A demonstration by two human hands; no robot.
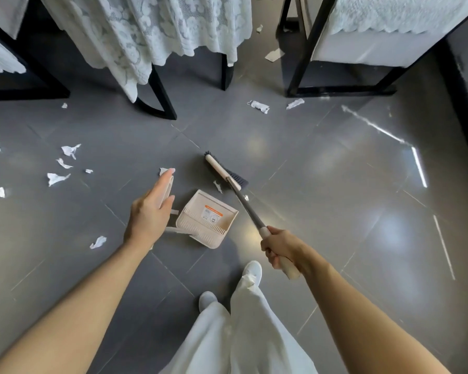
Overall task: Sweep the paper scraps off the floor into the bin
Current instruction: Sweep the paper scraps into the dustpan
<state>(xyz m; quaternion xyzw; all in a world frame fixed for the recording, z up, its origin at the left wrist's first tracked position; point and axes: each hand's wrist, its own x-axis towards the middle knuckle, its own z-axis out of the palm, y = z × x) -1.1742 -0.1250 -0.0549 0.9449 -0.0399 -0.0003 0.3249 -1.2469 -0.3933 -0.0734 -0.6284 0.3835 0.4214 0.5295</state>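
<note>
Right hand (280,248) is gripping the broom (222,171), left hand (149,211) hovering flat-fingered by the dustpan (208,220) (seemingly unheld), which sweeping could be shoving away.

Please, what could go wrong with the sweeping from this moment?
1. The left hand is open and does not seem to hold the dustpan, so the broom could push it away.
2. The scraps near the chair legs may get pushed under the furniture.
</note>
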